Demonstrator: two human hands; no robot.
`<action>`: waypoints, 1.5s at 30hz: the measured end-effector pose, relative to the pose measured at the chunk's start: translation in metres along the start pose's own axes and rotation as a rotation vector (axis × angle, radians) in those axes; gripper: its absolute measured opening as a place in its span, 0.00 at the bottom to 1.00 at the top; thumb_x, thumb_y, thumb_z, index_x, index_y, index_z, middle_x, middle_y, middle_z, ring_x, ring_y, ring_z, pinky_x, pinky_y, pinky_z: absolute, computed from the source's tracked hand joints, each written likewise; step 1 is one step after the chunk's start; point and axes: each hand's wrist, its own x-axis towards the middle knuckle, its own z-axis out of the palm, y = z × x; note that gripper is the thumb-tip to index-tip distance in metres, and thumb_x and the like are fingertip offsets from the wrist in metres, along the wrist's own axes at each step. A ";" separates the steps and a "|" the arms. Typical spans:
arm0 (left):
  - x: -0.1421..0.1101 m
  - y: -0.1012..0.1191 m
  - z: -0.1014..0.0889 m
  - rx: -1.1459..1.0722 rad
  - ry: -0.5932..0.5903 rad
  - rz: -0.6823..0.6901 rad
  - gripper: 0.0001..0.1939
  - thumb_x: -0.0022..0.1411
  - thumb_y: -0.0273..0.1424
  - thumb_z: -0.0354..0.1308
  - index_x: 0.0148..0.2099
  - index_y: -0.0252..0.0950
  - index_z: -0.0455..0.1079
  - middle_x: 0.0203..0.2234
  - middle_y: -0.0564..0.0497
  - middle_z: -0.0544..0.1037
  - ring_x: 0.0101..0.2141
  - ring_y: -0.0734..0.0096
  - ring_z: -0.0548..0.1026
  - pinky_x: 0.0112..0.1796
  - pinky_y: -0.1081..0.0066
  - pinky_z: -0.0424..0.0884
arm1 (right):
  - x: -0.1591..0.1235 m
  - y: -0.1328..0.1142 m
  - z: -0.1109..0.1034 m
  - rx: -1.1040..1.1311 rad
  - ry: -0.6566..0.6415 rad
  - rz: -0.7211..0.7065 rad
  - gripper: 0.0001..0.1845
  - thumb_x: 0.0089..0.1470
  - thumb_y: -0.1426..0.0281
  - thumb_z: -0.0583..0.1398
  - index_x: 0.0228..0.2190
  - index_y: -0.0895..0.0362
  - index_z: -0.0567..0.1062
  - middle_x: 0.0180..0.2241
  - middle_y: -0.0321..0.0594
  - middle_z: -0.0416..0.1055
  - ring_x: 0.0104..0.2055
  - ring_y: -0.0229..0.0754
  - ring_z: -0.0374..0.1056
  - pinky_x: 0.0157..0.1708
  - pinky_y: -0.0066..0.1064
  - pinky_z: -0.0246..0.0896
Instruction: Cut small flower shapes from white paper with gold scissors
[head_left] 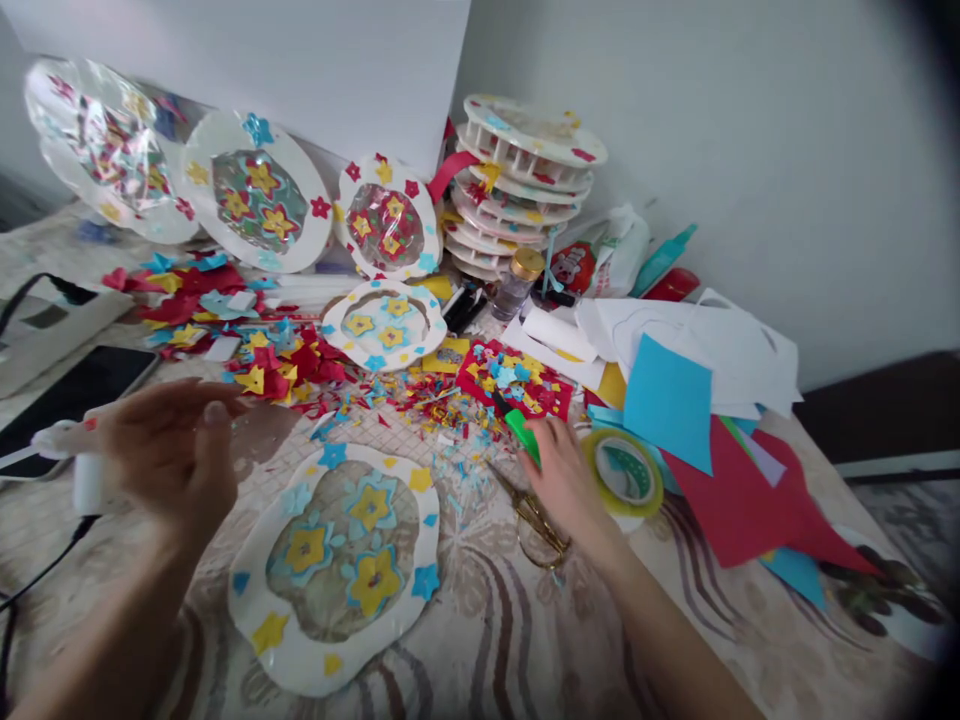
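My left hand (176, 455) is raised at the left, blurred, with its fingers stretched out and the thumb apart. Behind it is a white device that looks like a glue gun (90, 482), with a white stick at its rear and a black cord. My right hand (559, 465) grips a green-handled tool (523, 435) with a dark tip; its kind is unclear. Gold-handled scissors (536, 520) lie beside that hand. Between my hands, a white scalloped frame (247, 540) lies flat, its clear centre bearing yellow and blue flowers (375, 582).
Colourful paper scraps (289, 365) cover the table's middle. Decorated frames (202, 245) lean at the back beside a stack of white tiered pieces (517, 215). A tape roll (596, 480) and coloured sheets (667, 400) lie right. A phone (97, 390) is left.
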 end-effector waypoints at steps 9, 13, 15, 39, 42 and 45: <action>-0.003 -0.023 -0.001 0.052 0.014 0.037 0.17 0.50 0.20 0.58 0.46 0.29 0.69 0.29 0.47 0.77 0.21 0.78 0.73 0.22 0.77 0.69 | -0.013 0.020 0.005 0.008 -0.073 0.070 0.22 0.49 0.75 0.55 0.47 0.56 0.62 0.39 0.47 0.69 0.42 0.52 0.67 0.39 0.40 0.63; -0.002 -0.029 -0.003 0.029 -0.001 0.031 0.19 0.49 0.19 0.58 0.46 0.30 0.68 0.29 0.48 0.76 0.21 0.78 0.73 0.22 0.77 0.69 | -0.019 0.017 -0.004 -0.007 -0.155 0.049 0.21 0.49 0.76 0.55 0.47 0.56 0.63 0.40 0.47 0.70 0.42 0.52 0.68 0.39 0.40 0.64; -0.002 -0.028 -0.003 0.032 -0.010 0.021 0.20 0.49 0.20 0.58 0.47 0.30 0.67 0.29 0.48 0.76 0.21 0.78 0.73 0.23 0.76 0.69 | -0.018 0.018 -0.010 -0.024 -0.213 0.027 0.18 0.52 0.74 0.55 0.46 0.56 0.64 0.40 0.47 0.69 0.42 0.51 0.68 0.38 0.39 0.64; -0.008 -0.035 -0.004 0.249 -0.103 -0.114 0.18 0.53 0.29 0.59 0.47 0.31 0.66 0.31 0.47 0.76 0.25 0.73 0.75 0.29 0.70 0.74 | 0.105 0.042 0.010 0.025 -0.280 -0.288 0.12 0.57 0.76 0.52 0.39 0.57 0.74 0.39 0.44 0.67 0.42 0.44 0.65 0.43 0.35 0.60; -0.008 -0.031 -0.002 0.233 -0.113 -0.132 0.17 0.53 0.29 0.59 0.46 0.32 0.67 0.31 0.47 0.76 0.25 0.74 0.74 0.30 0.69 0.75 | 0.103 0.041 0.009 0.004 -0.304 -0.287 0.08 0.56 0.76 0.54 0.35 0.56 0.73 0.37 0.43 0.67 0.40 0.43 0.65 0.41 0.34 0.60; -0.008 -0.029 -0.001 0.230 -0.116 -0.112 0.17 0.53 0.29 0.59 0.46 0.32 0.67 0.31 0.47 0.76 0.25 0.74 0.74 0.31 0.69 0.75 | 0.101 0.036 0.009 -0.018 -0.317 -0.297 0.09 0.55 0.78 0.54 0.35 0.56 0.72 0.36 0.42 0.67 0.40 0.43 0.65 0.40 0.32 0.59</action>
